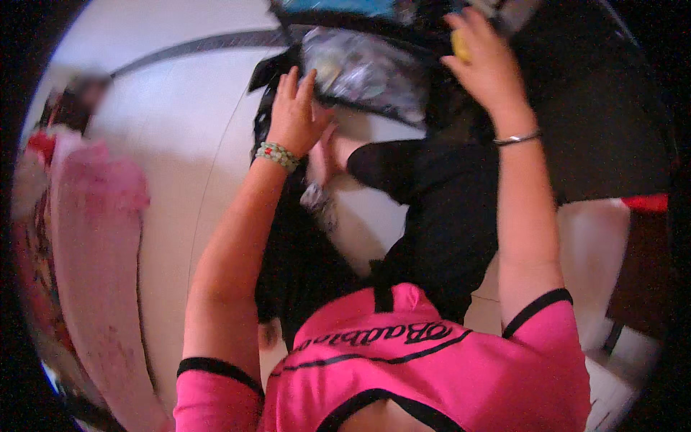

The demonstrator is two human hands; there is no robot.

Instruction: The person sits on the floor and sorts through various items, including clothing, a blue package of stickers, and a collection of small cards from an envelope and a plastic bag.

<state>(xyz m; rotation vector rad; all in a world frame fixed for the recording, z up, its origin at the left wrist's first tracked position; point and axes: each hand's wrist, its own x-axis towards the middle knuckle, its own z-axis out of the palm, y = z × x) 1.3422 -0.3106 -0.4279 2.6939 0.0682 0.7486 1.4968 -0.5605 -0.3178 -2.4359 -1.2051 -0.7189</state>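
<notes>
My left hand point(296, 113), with a beaded bracelet point(277, 155) at the wrist, is stretched forward with its fingers apart. Its fingertips lie over the black left edge of a dark-framed case or bag with a clear plastic panel point(372, 73); whether they press on it I cannot tell. Crinkled, shiny contents show blurrily through the panel. Further right, my right hand point(486, 65) has a small yellow object point(461, 46) between thumb and fingers. What that object is stays unclear, as the hand covers much of it. A thin silver bangle point(517, 139) circles this wrist.
Above the panel lies a blue surface point(337, 6) with a black rim. My legs in black trousers point(448, 194) and a bare foot point(322, 156) are below. A pink padded item point(97, 243) stands left on the pale floor point(173, 178). A large dark surface point(599, 119) is at right.
</notes>
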